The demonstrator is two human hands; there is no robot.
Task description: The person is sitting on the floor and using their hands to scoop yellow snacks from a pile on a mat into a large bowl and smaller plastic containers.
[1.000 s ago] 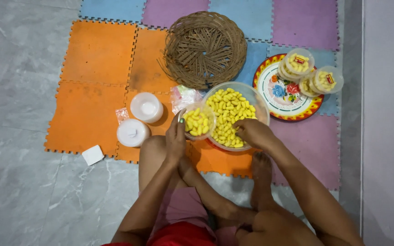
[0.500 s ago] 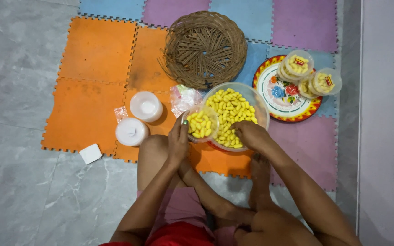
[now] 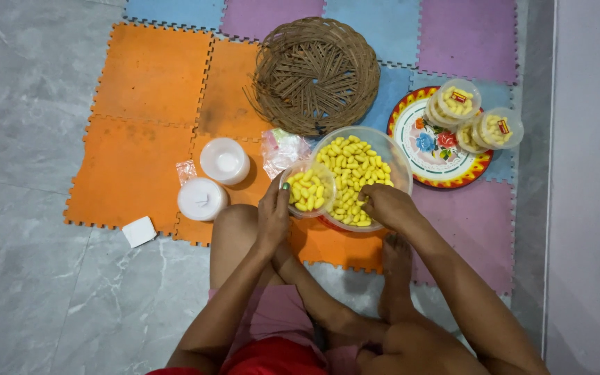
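Here my left hand [image 3: 272, 219] grips the small clear tub [image 3: 308, 189], fingers clamped around its near side, holding it against the rim of the big clear bowl [image 3: 394, 156] heaped with yellow pieces [image 3: 348, 163]. The tub looks roughly half full of those same yellow pieces. My right hand [image 3: 387, 205] rests on the bowl's near edge, fingers curled together over the pile; whether they pinch any pieces I cannot tell, as the knuckles hide the tips. Both sit on the foam floor mat [image 3: 151, 76], just in front of my knee. As for progress, I judge it partway: three filled, lidded tubs [image 3: 477, 118] already stand on the flowered tray [image 3: 418, 149] to the right, this tub is only partly filled, and the bowl holds plenty more. To the left, two white round containers [image 3: 213, 180] wait near a small plastic wrapper [image 3: 186, 171], and a crumpled clear bag [image 3: 280, 147] lies beside the bowl. A woven basket [image 3: 316, 73] sits upside down beyond it.
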